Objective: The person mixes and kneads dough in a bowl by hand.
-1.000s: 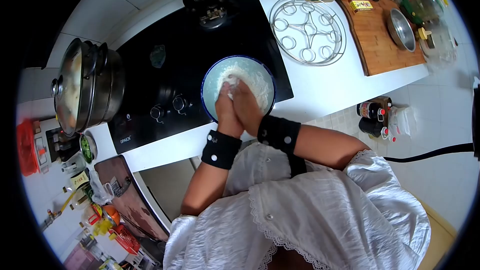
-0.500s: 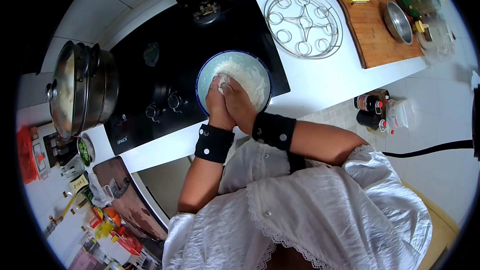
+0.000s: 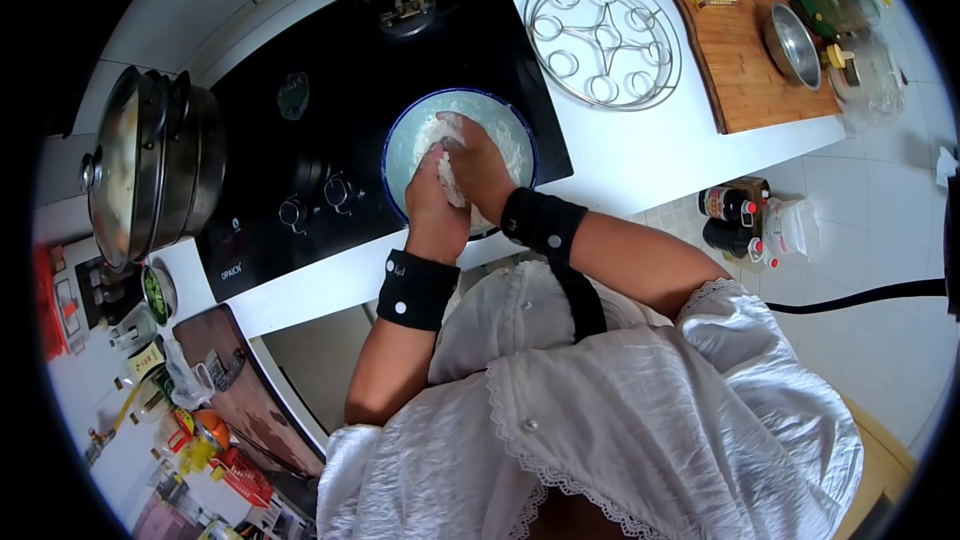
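Observation:
A pale enamel bowl [image 3: 402, 162] with a blue rim rests on the black glass cooktop. White flour [image 3: 508, 148] lies inside it and clings to the wall. Over the bowl, my left hand [image 3: 436, 202] and my right hand [image 3: 482, 170] are cupped towards each other, fingers closed around a lump of floury dough [image 3: 449, 178]. Most of the lump is hidden by my palms and fingers. Flour coats my fingertips. Each wrist wears a black band.
A lidded steel steamer pot [image 3: 150, 170] stands left of the cooktop [image 3: 260, 180]. At the back right are a wire rack [image 3: 603, 40] and a wooden board [image 3: 735, 70] bearing a steel bowl [image 3: 792, 45]. Bottles [image 3: 728, 205] stand on the floor to the right.
My hands have drawn slightly apart and turned, so more of the white lump shows between them. The whole view has shifted a little.

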`<state>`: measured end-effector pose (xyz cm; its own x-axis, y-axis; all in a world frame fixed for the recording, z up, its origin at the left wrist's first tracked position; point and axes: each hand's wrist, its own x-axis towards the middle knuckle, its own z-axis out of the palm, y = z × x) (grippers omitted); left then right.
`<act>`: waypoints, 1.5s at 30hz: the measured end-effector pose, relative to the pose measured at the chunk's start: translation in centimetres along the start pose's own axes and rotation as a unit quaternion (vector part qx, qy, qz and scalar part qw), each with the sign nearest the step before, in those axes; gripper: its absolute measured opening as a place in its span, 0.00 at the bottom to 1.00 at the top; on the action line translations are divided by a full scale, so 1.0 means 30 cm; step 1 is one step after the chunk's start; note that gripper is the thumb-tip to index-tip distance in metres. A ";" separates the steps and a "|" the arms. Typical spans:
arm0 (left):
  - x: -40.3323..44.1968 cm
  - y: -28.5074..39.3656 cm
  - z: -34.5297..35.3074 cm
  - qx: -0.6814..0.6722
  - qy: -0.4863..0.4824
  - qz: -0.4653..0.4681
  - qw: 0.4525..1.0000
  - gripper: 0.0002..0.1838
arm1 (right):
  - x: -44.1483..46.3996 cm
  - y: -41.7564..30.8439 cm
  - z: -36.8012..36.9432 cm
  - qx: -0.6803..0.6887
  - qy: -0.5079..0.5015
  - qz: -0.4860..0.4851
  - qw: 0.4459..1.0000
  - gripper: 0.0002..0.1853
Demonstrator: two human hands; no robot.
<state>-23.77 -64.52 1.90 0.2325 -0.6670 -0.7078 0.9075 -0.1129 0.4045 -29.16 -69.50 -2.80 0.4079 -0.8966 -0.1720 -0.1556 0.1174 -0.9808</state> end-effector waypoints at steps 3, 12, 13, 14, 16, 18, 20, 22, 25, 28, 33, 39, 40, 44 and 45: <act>-0.020 0.013 -0.001 0.054 -0.005 0.020 0.998 0.17 | 0.020 0.004 -0.038 -0.068 0.004 0.009 0.998 0.16; 0.004 0.027 -0.060 0.296 -0.023 0.167 0.940 0.12 | 0.056 0.003 -0.098 0.163 -0.075 0.067 0.981 0.10; -0.002 0.031 -0.052 0.310 -0.021 0.169 0.936 0.11 | 0.059 0.008 -0.102 0.154 -0.083 0.076 0.982 0.11; -0.004 0.032 -0.047 0.323 -0.019 0.171 0.931 0.10 | 0.063 0.012 -0.108 0.145 -0.090 0.084 0.982 0.12; -0.003 0.039 -0.052 0.395 -0.007 0.174 0.902 0.11 | 0.070 0.005 -0.130 0.032 -0.113 0.059 0.991 0.13; 0.005 0.049 -0.070 0.521 -0.021 0.226 0.823 0.14 | 0.068 -0.019 -0.158 -0.122 -0.157 -0.002 0.980 0.17; 0.022 0.049 -0.104 0.677 -0.057 0.316 0.662 0.22 | 0.058 -0.061 -0.188 -0.310 -0.219 -0.096 0.920 0.24; 0.007 0.022 -0.107 0.767 -0.031 0.315 0.559 0.33 | 0.028 -0.075 -0.206 -0.454 -0.246 -0.167 0.840 0.31; -0.007 -0.008 -0.076 0.839 -0.005 0.250 0.484 0.47 | -0.002 -0.097 -0.202 -0.571 -0.279 -0.160 0.755 0.36; 0.017 -0.032 -0.078 0.841 0.017 0.272 0.467 0.44 | -0.012 -0.047 -0.172 -0.597 -0.232 -0.187 0.745 0.30; 0.115 -0.057 -0.099 0.855 0.065 0.301 0.417 0.33 | 0.024 0.022 -0.140 -0.567 -0.146 -0.239 0.775 0.15; 0.152 0.004 -0.130 0.654 0.016 0.282 0.702 0.26 | 0.055 0.015 -0.157 -0.356 -0.188 -0.099 0.910 0.19; 0.148 0.007 -0.130 0.637 0.022 0.261 0.725 0.26 | 0.049 0.002 -0.159 -0.336 -0.185 -0.097 0.918 0.21; 0.082 0.017 -0.113 0.543 -0.031 0.256 0.799 0.25 | 0.043 -0.057 -0.187 -0.227 -0.218 -0.024 0.949 0.27; 0.037 0.035 -0.079 0.517 -0.041 0.227 0.824 0.26 | 0.047 -0.066 -0.194 -0.191 -0.238 0.011 0.952 0.28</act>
<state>-21.72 -63.64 0.16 0.4039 -0.8558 -0.3232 -0.0599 -0.3773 0.9241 -33.50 -73.47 -0.57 0.7485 -0.5892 -0.3044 -0.4481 -0.1110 -0.8871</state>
